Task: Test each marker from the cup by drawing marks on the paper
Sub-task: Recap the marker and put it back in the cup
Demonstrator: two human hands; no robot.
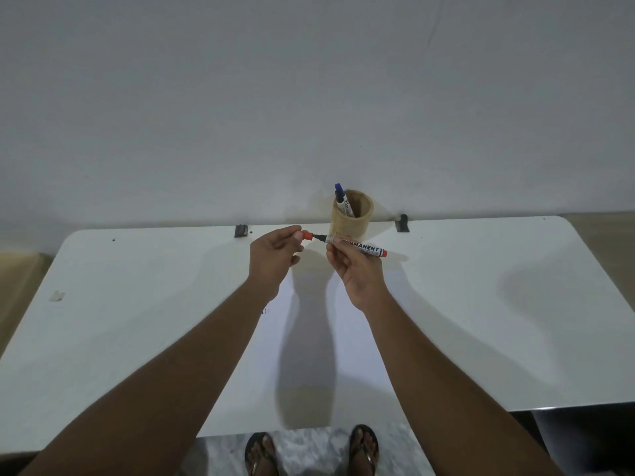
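The right hand (357, 269) pinches the white red-ended permanent marker (364, 249), lying left-right; the left hand (273, 257) grips its red cap (307, 236), just off the tip.

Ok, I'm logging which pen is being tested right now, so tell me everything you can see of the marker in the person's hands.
The marker is a white-barrelled pen printed with "PERMANENT", with a red end plug. It is held roughly level above the table, in front of the cup. The right hand pinches the barrel near its dark tip, which is bare. The left hand holds the red cap just off the tip. Nothing else touches it.
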